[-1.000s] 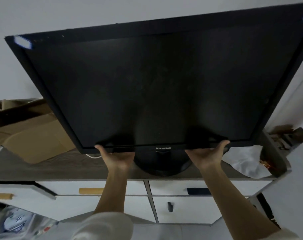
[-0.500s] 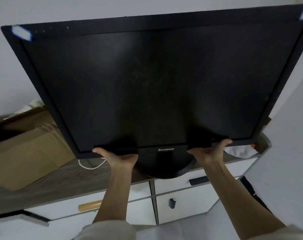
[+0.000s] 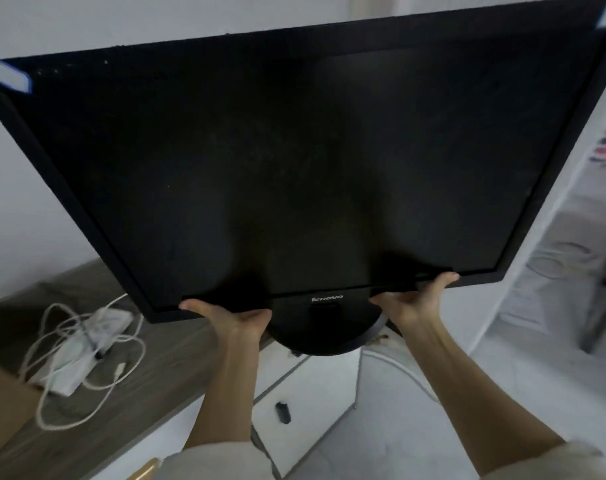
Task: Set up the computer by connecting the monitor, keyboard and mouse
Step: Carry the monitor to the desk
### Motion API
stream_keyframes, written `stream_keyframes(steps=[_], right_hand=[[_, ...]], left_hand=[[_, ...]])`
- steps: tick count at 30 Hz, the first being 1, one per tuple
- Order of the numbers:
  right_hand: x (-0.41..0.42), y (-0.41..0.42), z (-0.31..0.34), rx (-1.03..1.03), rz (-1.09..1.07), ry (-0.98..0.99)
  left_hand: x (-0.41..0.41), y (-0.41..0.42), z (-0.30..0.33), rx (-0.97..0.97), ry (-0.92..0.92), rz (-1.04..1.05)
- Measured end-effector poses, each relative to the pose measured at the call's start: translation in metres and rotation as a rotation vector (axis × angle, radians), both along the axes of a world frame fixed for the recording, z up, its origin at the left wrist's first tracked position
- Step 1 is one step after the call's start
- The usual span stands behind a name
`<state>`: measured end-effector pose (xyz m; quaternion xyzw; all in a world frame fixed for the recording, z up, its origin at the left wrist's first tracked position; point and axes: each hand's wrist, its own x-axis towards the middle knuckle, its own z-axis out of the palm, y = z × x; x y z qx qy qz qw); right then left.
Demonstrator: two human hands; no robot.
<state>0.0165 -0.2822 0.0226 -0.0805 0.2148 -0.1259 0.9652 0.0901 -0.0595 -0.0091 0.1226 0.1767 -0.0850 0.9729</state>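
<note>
A person holds a black Lenovo monitor [image 3: 294, 168] aloft, screen dark and tilted toward the head camera, filling most of the view. The left hand [image 3: 230, 318] and right hand [image 3: 414, 299] each grip its lower bezel, thumbs hooked over the front edge, either side of the round stand base [image 3: 324, 336]. Below left, a wood-grain worktop [image 3: 149, 382] carries a tangle of white cables [image 3: 83, 355] and a cardboard box [image 3: 3, 407] at the edge. White drawers [image 3: 312, 403] stand beneath; the monitor hides the wall behind.
</note>
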Motion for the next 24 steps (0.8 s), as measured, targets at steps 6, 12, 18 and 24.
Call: stream_keyframes(steps=[6, 12, 18, 24], right_hand=[[-0.094, -0.092, -0.004, 0.002, -0.258, -0.003], [-0.238, -0.187, -0.012, 0.037, -0.528, 0.011], [-0.400, -0.287, -0.033, 0.079, -0.792, 0.064], [-0.540, -0.357, -0.033, 0.125, -1.090, 0.032]], left_hand=[[-0.055, -0.118, 0.017, 0.018, 0.023, -0.200], [-0.150, -0.249, 0.015, 0.100, -0.032, -0.491], [-0.289, -0.390, 0.023, 0.179, 0.102, -0.698], [-0.405, -0.521, 0.017, 0.189, 0.067, -0.984]])
